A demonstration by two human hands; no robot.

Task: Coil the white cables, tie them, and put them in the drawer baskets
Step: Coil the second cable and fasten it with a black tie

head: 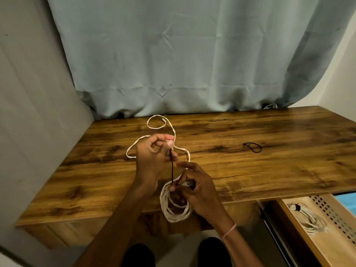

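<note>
Two cables are in play here, and the wooden table (250,170) carries the one not yet dealt with: a loose white cable (156,122) sprawled in open loops near the far edge, well clear of the work. Down at the lower right the drawer basket (327,237) stands pulled out, and a tied white bundle (312,218) lies inside it, so I judge one cable done and stowed.

Now the action. A coil of white cable (175,207) hangs off the near edge of the table, gathered in several rounds. The right hand (200,191) has its fingers closed around the top of that coil, pinching the strands together so they cannot spring apart. The left hand (154,160) is raised above it, fingers pinched shut on a black tie (172,166), pulling it taut upward from the coil, which reads to me as cinching the knot.

Smallest of all, a spare black tie (252,147) waits on the table to the right, presumably for the loose cable.
</note>
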